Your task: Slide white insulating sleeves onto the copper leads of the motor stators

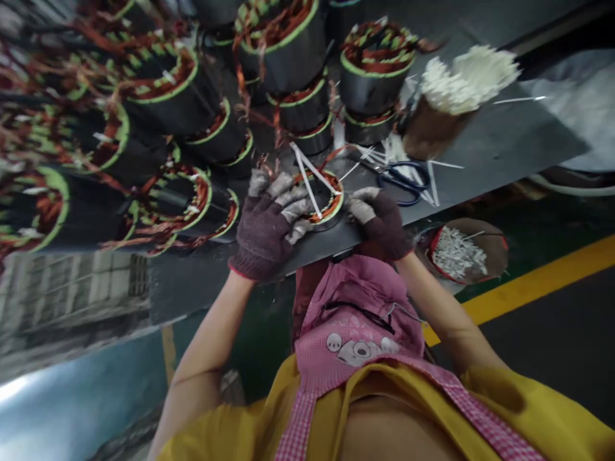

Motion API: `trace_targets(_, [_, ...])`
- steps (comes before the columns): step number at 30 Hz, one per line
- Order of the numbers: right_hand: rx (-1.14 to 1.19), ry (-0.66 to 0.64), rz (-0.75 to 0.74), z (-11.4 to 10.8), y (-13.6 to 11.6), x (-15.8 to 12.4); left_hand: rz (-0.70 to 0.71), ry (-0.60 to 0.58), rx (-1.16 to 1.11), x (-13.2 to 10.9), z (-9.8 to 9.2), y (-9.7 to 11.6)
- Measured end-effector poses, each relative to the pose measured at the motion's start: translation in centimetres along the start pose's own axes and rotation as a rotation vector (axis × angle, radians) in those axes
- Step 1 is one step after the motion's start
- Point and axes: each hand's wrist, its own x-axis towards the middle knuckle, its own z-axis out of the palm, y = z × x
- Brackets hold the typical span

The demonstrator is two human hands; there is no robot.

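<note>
A small motor stator with a green insulating rim and copper windings stands near the table's front edge. Two folded white strips lie across its top. My left hand, in a dark glove with grey fingertips, rests at the stator's left side with its fingers spread. Loose copper wire ends show by those fingertips. On the right, my right hand, gloved alike, has its loosely bent fingers close to the rim; whether they touch it I cannot tell. Scissors with dark blue handles lie just beyond it.
Several stacked stators with copper wires fill the table's left and back. A brown container of white strips stands at the back right, near loose strips. Below the table edge sits a bag holding white pieces.
</note>
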Motion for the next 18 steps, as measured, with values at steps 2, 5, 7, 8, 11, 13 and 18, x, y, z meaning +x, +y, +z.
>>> trace_targets(2, [0.018,-0.003,0.031,-0.2,0.1,0.4,0.031,-0.021,0.025,-0.1,0.3,-0.9])
trace_targets(5, [-0.042,0.224,-0.047,-2.4,1.0,2.6,0.036,0.102,0.161,-0.1,2.3,-0.8])
trace_targets(7, [-0.132,0.483,-0.158,-5.1,1.6,4.9,0.076,0.188,0.237,-0.1,3.7,0.2])
trace_targets(8, [-0.184,0.606,-0.194,-6.5,1.8,6.2,0.092,0.214,0.271,0.0,4.2,0.9])
trace_targets(11, [-0.383,0.813,-0.203,-9.8,1.9,9.8,0.086,0.187,0.348,0.6,4.5,2.9])
trace_targets(13, [-0.505,0.813,-0.183,-11.3,2.0,11.4,0.084,0.092,0.369,1.2,3.6,3.8])
trace_targets(18, [-0.437,0.669,-0.233,-14.6,3.6,11.8,0.136,-0.098,0.384,1.4,0.2,4.6])
